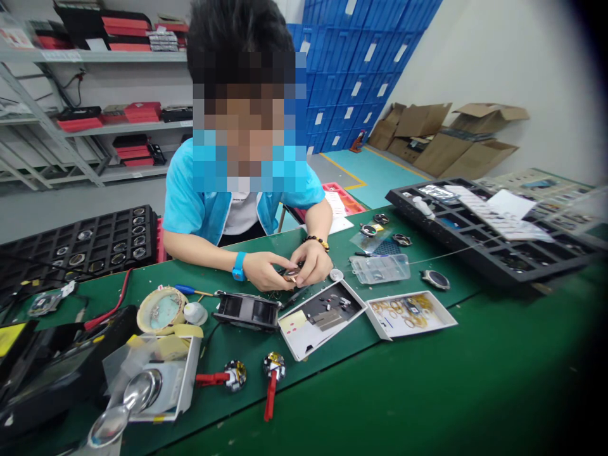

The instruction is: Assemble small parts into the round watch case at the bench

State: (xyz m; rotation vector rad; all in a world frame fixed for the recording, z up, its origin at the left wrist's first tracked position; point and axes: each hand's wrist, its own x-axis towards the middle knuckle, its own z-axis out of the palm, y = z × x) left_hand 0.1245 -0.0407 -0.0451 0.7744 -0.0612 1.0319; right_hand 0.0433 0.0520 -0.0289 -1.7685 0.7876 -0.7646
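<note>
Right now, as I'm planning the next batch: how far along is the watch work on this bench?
Likely done: round cases sit in part of the left tray. In hand: the person opposite holds a small part in both hands. Seemingly left: a loose case and two clamped pieces lie on the mat.

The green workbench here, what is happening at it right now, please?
A person in a blue shirt sits across the green workbench, bent over a small round part held between both of that person's hands. The camera wearer's own hands are not in view. Near the part lie a white tray of gold rings, a clear plastic box and a black compartment tray. Two small round assemblies with red handles lie closer to the camera.
</note>
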